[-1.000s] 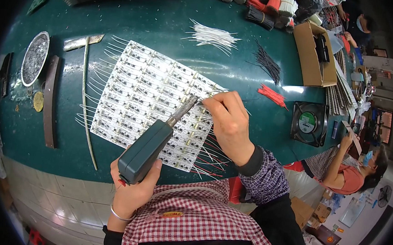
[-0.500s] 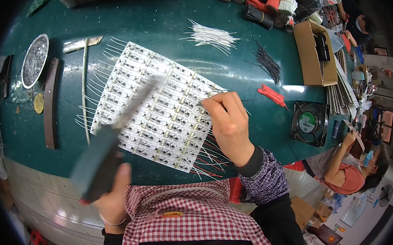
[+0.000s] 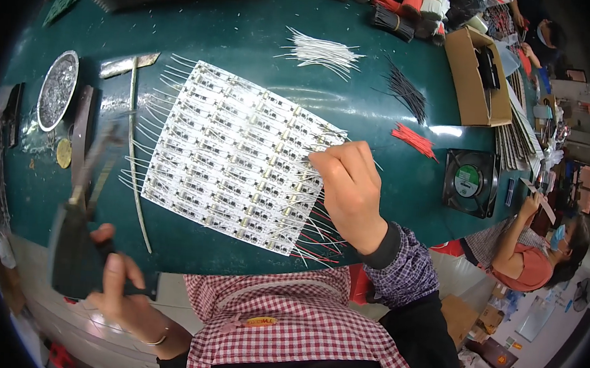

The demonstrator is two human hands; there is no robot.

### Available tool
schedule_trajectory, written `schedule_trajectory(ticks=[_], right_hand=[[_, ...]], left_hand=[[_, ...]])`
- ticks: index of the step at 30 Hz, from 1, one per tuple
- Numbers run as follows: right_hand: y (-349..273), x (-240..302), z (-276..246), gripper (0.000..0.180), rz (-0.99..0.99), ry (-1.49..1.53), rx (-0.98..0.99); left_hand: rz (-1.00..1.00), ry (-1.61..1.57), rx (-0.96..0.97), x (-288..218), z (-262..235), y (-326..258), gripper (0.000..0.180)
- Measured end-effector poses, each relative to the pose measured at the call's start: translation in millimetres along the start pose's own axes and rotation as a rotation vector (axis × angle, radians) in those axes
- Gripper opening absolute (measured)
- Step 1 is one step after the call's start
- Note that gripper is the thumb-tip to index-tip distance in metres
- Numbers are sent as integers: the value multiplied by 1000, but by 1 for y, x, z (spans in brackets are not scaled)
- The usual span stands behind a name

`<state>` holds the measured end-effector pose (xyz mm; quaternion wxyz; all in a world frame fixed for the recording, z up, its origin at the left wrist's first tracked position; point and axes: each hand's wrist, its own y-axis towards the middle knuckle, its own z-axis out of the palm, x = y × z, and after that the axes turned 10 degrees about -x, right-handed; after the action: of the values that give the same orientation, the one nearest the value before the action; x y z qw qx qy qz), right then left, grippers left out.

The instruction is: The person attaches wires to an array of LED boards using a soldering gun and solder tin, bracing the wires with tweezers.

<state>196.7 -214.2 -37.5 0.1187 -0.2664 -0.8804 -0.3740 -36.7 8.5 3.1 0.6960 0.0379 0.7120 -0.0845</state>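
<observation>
A white circuit board panel [image 3: 231,162] lies tilted on the table, covered in rows of small parts, with thin wires sticking out on its left and right sides. My right hand [image 3: 350,191] is closed in a pinch over its upper right edge, among the wires; whatever sits between the fingertips is too small to make out. Left of the board, my left hand [image 3: 123,288] grips a dark green soldering gun [image 3: 75,251] near the table's front edge. Its metal front end is smeared by motion and points away from me, apart from the board.
Loose white wires [image 3: 321,52], black wires [image 3: 405,92] and red wires [image 3: 414,142] lie beyond and right. A black fan [image 3: 471,182] and cardboard box [image 3: 459,72] stand right. Leftward are an oval metal dish [image 3: 75,76], thin rod [image 3: 138,197] and dark bar [image 3: 83,118]. A co-worker [image 3: 530,262] sits right.
My left hand has swung the soldering gun left, off the board and over the table's left part. My right hand keeps its pinch at the board's edge. The whole view has shifted slightly.
</observation>
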Motion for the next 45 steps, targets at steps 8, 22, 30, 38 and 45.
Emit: schedule_trajectory(ticks=[8, 22, 30, 38, 45], right_hand=[[-4, 8, 7, 24, 52, 53, 26], [-6, 9, 5, 24, 59, 42, 45], [-5, 10, 4, 29, 31, -4, 79], [-3, 16, 0, 31, -9, -64, 140], [0, 18, -1, 30, -48, -95, 191]], left_hand=[[-245, 181, 295, 4, 31, -54, 40], [-102, 265, 633, 14, 47, -57, 20], [-78, 282, 662, 17, 50, -55, 15], [-60, 338, 688, 9, 53, -53, 14], [137, 419, 635, 23, 32, -58, 16]])
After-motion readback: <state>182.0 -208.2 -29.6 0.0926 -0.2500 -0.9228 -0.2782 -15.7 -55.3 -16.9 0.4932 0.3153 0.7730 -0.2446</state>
